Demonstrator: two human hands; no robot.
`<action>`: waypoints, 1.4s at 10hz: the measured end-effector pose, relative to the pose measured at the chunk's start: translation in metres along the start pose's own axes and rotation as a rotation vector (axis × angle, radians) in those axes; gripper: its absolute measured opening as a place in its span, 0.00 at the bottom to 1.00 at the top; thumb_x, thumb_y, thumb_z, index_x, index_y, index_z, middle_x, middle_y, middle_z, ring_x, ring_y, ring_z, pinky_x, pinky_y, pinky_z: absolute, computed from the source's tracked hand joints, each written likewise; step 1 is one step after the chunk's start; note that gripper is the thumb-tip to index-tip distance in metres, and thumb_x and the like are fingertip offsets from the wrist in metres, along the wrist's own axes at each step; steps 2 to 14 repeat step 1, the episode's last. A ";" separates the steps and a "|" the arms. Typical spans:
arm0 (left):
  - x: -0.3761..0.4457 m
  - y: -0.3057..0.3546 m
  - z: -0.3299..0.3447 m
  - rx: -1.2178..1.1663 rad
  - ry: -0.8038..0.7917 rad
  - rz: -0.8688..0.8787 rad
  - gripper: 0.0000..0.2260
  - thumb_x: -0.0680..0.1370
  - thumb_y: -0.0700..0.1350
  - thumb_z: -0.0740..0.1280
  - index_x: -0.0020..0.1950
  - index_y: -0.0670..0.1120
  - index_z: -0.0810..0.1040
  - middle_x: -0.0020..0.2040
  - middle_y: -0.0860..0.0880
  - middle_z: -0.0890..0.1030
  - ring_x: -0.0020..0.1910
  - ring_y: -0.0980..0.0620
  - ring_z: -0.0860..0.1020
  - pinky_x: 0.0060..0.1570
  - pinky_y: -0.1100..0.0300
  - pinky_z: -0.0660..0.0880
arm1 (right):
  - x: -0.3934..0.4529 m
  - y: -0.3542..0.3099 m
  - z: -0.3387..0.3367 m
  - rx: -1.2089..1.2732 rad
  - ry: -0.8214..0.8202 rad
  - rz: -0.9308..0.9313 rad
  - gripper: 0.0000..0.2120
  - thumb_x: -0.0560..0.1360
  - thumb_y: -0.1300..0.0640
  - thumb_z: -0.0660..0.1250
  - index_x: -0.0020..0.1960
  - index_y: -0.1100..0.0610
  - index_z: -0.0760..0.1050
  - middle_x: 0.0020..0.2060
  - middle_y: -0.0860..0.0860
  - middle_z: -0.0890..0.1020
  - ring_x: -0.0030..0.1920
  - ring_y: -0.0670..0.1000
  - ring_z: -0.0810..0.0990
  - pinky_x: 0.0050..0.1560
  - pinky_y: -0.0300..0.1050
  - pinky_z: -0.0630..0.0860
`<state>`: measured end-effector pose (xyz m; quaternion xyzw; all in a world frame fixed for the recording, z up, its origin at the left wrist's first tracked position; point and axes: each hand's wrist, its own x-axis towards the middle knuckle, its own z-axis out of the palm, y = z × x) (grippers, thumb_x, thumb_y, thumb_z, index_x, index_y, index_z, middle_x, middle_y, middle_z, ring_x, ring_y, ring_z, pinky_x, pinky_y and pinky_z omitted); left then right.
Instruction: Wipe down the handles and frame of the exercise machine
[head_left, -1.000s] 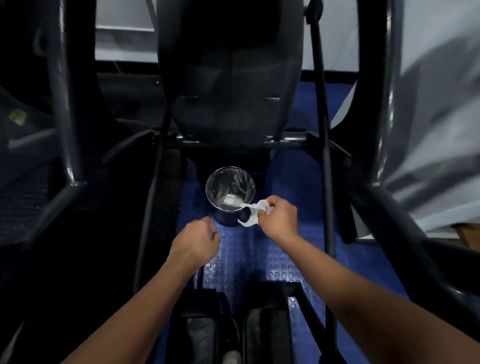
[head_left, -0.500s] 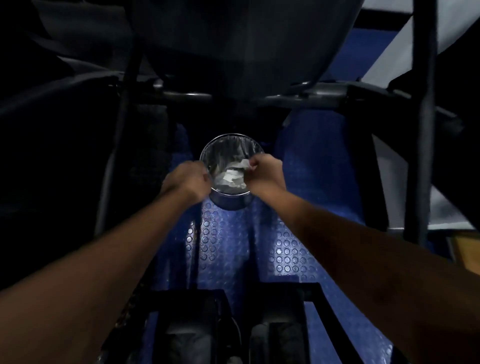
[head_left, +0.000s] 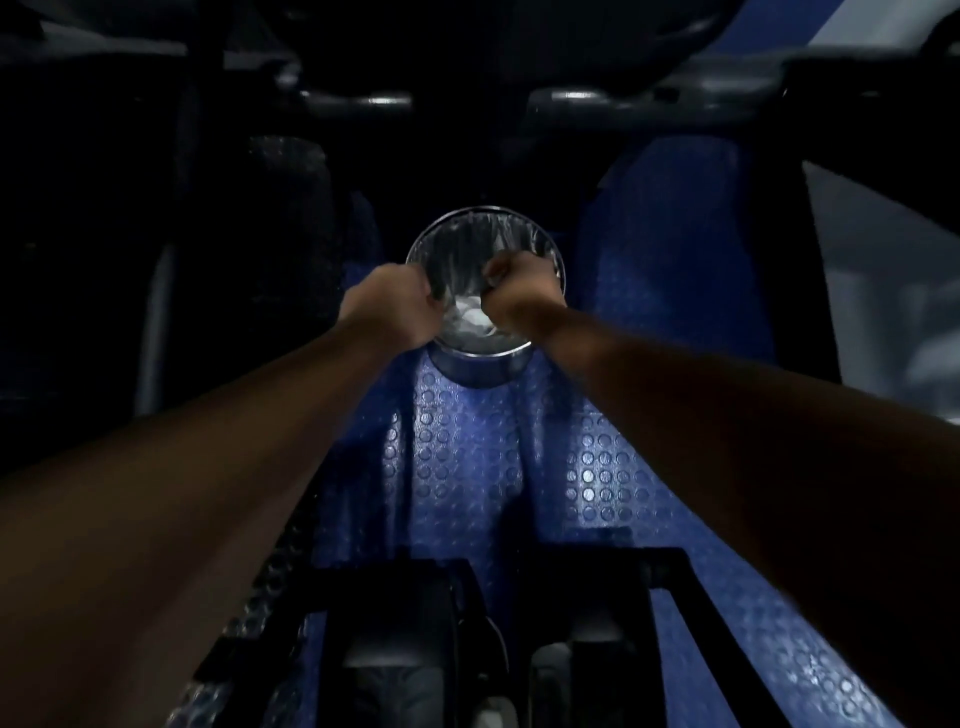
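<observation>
1. The left hand (head_left: 387, 304) had its fingers curled tight at the left rim of a small round metal bin (head_left: 485, 358), apparently pinching the edge of the clear plastic liner (head_left: 467, 249); the fingertips themselves were hidden behind the knuckles.
2. The right hand (head_left: 522, 296) was likewise closed into a fist over the right half of the bin opening. Whether it held the liner or anything else could not be determined.
3. Both forearms extended from the bottom corners of the view and converged on the bin.
4. White crumpled wipes (head_left: 470, 317) lay inside the bin, visible between the two hands.
5. The bin stood on a blue studded floor mat (head_left: 597, 467), near the mat's far middle.
6. The exercise machine frame (head_left: 358, 98) enclosed the area: a dark cross tube with bright highlights ran along the far edge of the mat, beyond the bin, and dark uprights stood at the left and right.
7. Two black foot pedals (head_left: 400, 623) of the machine occupied the near edge of the mat, between the forearms.
8. No brand, label or legible writing was discernible; the scene was dim and blurred.
</observation>
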<state>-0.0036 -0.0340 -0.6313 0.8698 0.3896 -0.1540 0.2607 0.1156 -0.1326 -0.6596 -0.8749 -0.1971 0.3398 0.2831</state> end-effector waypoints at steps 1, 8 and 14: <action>-0.002 0.000 0.008 0.028 -0.001 -0.011 0.14 0.76 0.51 0.63 0.55 0.46 0.81 0.57 0.42 0.83 0.57 0.38 0.80 0.58 0.46 0.78 | -0.010 0.008 -0.003 -0.078 0.007 0.045 0.14 0.72 0.62 0.66 0.57 0.58 0.81 0.54 0.56 0.83 0.55 0.57 0.82 0.57 0.45 0.79; -0.002 0.000 0.008 0.028 -0.001 -0.011 0.14 0.76 0.51 0.63 0.55 0.46 0.81 0.57 0.42 0.83 0.57 0.38 0.80 0.58 0.46 0.78 | -0.010 0.008 -0.003 -0.078 0.007 0.045 0.14 0.72 0.62 0.66 0.57 0.58 0.81 0.54 0.56 0.83 0.55 0.57 0.82 0.57 0.45 0.79; -0.002 0.000 0.008 0.028 -0.001 -0.011 0.14 0.76 0.51 0.63 0.55 0.46 0.81 0.57 0.42 0.83 0.57 0.38 0.80 0.58 0.46 0.78 | -0.010 0.008 -0.003 -0.078 0.007 0.045 0.14 0.72 0.62 0.66 0.57 0.58 0.81 0.54 0.56 0.83 0.55 0.57 0.82 0.57 0.45 0.79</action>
